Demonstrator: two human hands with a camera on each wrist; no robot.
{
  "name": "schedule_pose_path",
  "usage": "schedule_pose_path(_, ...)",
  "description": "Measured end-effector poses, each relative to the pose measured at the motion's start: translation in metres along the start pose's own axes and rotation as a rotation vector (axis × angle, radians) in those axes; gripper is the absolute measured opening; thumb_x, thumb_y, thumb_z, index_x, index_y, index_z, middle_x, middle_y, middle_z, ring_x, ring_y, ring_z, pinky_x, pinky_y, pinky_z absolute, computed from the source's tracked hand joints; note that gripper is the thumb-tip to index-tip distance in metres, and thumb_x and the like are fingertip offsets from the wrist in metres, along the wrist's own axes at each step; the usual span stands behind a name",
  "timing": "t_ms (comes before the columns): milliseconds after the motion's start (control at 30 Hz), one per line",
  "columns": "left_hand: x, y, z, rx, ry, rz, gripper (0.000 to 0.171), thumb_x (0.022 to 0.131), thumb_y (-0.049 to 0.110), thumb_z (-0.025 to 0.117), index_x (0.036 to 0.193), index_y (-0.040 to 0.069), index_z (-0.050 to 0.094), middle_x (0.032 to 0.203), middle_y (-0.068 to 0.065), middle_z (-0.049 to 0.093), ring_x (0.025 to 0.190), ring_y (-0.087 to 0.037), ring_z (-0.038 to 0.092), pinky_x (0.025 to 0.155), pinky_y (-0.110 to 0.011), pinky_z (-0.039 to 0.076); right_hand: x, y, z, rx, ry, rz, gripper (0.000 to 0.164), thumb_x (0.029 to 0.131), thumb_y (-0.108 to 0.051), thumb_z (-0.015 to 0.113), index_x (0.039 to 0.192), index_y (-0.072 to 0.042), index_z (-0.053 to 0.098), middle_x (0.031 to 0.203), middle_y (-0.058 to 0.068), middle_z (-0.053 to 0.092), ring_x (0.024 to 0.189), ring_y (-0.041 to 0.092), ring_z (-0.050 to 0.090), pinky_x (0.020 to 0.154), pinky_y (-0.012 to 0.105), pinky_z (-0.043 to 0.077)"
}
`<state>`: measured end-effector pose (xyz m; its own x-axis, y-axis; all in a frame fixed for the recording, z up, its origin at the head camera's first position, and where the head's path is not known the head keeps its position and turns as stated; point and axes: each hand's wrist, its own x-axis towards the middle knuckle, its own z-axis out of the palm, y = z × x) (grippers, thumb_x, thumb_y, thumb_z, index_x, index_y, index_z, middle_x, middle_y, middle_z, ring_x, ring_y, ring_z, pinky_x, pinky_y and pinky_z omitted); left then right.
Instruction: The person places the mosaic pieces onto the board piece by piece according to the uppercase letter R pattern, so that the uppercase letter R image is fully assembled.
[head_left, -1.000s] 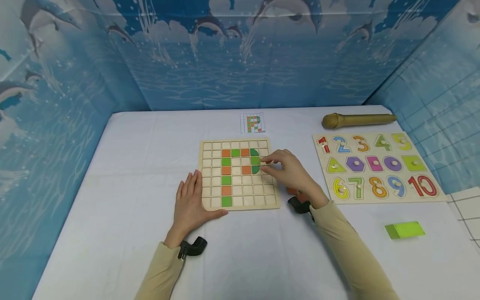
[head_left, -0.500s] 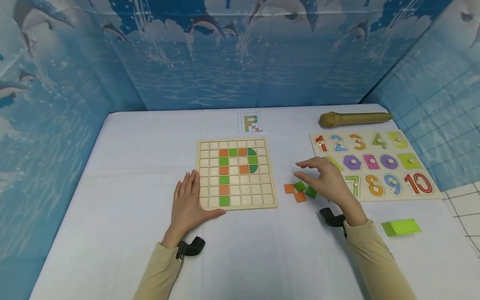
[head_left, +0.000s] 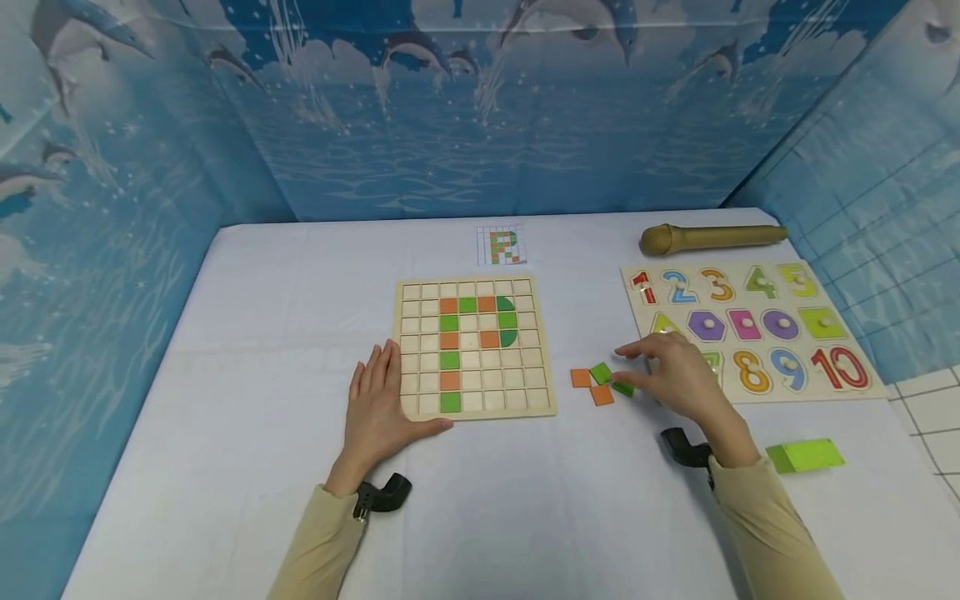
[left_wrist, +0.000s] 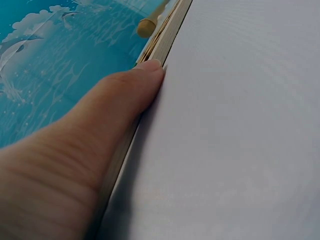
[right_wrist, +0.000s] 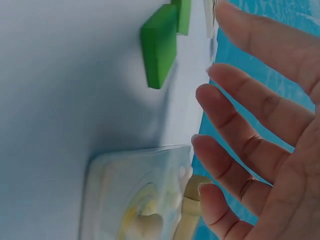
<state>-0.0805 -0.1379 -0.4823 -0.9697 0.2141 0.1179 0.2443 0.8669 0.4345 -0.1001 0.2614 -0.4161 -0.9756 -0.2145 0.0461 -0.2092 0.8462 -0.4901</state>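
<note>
A wooden grid board (head_left: 495,380) lies on the white table, with orange and green tiles set in several of its cells. My left hand (head_left: 378,404) rests against its left side, and the thumb (left_wrist: 132,87) touches the front edge. Right of the board lie two orange tiles (head_left: 581,377) and two green tiles (head_left: 600,372). Over the rightmost green tile (right_wrist: 160,47) hovers my right hand (head_left: 671,375), thumb and fingers spread apart. In the right wrist view its fingers are loosely bent and hold nothing.
A patterned card (head_left: 502,247) lies behind the board. To the right are a number-and-shape puzzle board (head_left: 806,392), a tan microphone-shaped object (head_left: 712,239) and a light green block (head_left: 806,456). Dolphin-print cloth walls (head_left: 480,150) stand behind and at the sides.
My right hand has left the board's right side, moved right, then lowered toward the loose tiles, which it partly hid earlier. My left hand has stayed against the board.
</note>
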Motion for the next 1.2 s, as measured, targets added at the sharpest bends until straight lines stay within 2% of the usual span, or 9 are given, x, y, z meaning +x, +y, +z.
schedule_pose_path(333,0.000,-0.001,0.000,-0.009,0.017,0.014,0.129,0.060,0.072,0.072,0.150,-0.003,0.016,0.155,-0.017,0.015,0.142,-0.029,0.007,0.112,-0.046,0.002,-0.007,0.002,0.001,-0.058,-0.023,0.024,0.034,0.070,-0.023,0.086,0.095,-0.003,0.075,0.086,0.007,0.067,0.078,0.024,0.048,0.065,0.036,0.036)
schedule_pose_path(533,0.000,0.000,0.000,-0.011,0.012,0.012,0.130,0.060,0.072,0.071,0.150,-0.003,0.015,0.155,-0.017,0.014,0.142,-0.028,0.006,0.112,-0.046,0.002,-0.010,0.003,0.002,-0.052,-0.035,0.054,0.029,0.069,-0.021,0.086,0.090,-0.003,0.076,0.077,0.003,0.060,0.073,0.023,0.043,0.060,0.034,0.032)
schedule_pose_path(733,0.000,0.000,0.000,-0.006,0.009,0.007,0.130,0.060,0.072,0.072,0.150,-0.003,0.015,0.155,-0.017,0.014,0.142,-0.028,0.006,0.112,-0.046,0.001,-0.010,0.005,0.004,-0.017,-0.057,0.079,0.024,0.070,-0.018,0.085,0.087,-0.005,0.073,0.076,0.002,0.057,0.074,0.023,0.042,0.059,0.034,0.032)
schedule_pose_path(900,0.000,0.000,0.001,-0.008,0.002,0.007,0.129,0.061,0.072,0.071,0.150,-0.002,0.014,0.156,-0.016,0.013,0.143,-0.028,0.006,0.112,-0.046,0.002,-0.014,0.005,0.005,0.062,-0.086,0.085,0.022,0.074,-0.013,0.082,0.088,-0.007,0.065,0.076,0.001,0.054,0.071,0.021,0.044,0.059,0.031,0.036)
schedule_pose_path(1067,0.000,0.000,0.000,-0.002,0.008,0.007,0.129,0.061,0.071,0.071,0.150,-0.003,0.015,0.156,-0.016,0.014,0.142,-0.028,0.007,0.112,-0.046,0.002,-0.015,0.006,0.006,0.092,-0.011,0.018,0.020,0.074,-0.009,0.082,0.083,-0.009,0.064,0.071,-0.002,0.053,0.065,0.018,0.044,0.054,0.027,0.035)
schedule_pose_path(1200,0.000,-0.001,0.000,-0.001,0.013,0.009,0.129,0.061,0.071,0.072,0.150,-0.003,0.015,0.155,-0.016,0.014,0.142,-0.029,0.007,0.112,-0.046,0.002,-0.006,0.000,0.005,0.148,0.045,-0.039,0.020,0.074,-0.009,0.082,0.079,-0.010,0.062,0.068,-0.003,0.053,0.061,0.016,0.044,0.048,0.025,0.033)
